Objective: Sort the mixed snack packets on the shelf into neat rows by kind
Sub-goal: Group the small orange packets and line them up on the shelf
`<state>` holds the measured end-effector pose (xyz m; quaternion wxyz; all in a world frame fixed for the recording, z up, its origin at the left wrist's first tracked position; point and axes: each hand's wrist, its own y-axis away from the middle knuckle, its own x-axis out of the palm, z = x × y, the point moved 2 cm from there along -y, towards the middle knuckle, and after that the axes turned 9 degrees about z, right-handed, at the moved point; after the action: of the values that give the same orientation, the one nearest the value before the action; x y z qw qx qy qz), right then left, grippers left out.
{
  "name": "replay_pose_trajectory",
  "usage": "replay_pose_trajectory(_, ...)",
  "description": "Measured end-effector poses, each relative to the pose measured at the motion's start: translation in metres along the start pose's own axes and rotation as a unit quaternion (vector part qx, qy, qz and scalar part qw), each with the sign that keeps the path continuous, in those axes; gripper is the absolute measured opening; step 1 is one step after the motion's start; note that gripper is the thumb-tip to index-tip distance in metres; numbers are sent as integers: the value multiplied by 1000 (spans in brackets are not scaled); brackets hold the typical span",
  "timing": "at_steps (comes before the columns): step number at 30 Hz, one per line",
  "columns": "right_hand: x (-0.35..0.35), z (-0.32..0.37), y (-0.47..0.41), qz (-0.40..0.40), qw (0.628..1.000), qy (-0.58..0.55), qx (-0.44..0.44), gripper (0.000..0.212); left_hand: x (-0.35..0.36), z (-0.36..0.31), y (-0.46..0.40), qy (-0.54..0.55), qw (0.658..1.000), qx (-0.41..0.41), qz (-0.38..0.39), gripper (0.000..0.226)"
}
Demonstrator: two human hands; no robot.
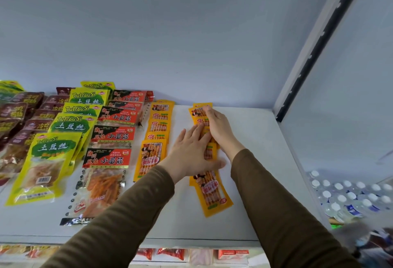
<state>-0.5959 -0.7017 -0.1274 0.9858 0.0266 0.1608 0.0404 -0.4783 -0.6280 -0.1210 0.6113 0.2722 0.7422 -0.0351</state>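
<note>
On the white shelf (251, 161) lie rows of snack packets. A right-hand row of orange packets (210, 195) runs from front to back. My left hand (192, 150) lies flat on the middle of this row, fingers straight. My right hand (217, 125) rests on the far packets of the same row, its fingertips on the rearmost one. A second orange row (152, 155) lies just left. Further left are red-and-black packets (106, 161), yellow-green packets (51, 150) and dark brown packets (19, 123).
A white upright with a black slotted strip (314, 54) bounds the shelf on the right. Bottles with white caps (350, 197) stand lower right. More red packets (170, 254) show on the shelf below. The shelf's back wall is pale blue.
</note>
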Motion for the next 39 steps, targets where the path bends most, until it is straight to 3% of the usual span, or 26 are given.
replay_pose_trajectory(8, 32, 8, -7, -8, 999, -17, 41, 53, -11, 32, 10, -18, 999, 1, 34, 106)
replay_pose_trajectory(14, 47, 9, -15, 46, 993, -73, 83, 85, -21, 51, 22, -44, 997, -1, 68, 106)
replay_pose_trajectory(17, 31, 17, -14, 39, 985, -138, 92, 63, -26, 53, 23, -8, 999, -1, 52, 100)
replay_pose_trajectory(21, 9, 8, -22, -1, 988, -148, 44, 42, -29, 49, 4, -1, 997, -61, -40, 90)
replay_pose_trajectory(28, 20, 11, -15, 70, 997, 8, 21, 57, -20, 49, -7, -38, 997, -59, -36, 83)
replay_pose_trajectory(36, 21, 12, -18, 93, 994, 15, 51, 59, -19, 46, 1, -46, 997, -46, -35, 78)
replay_pose_trajectory(39, 18, 14, -19, 88, 994, 24, 55, 51, -17, 44, 2, -36, 998, -48, -35, 78)
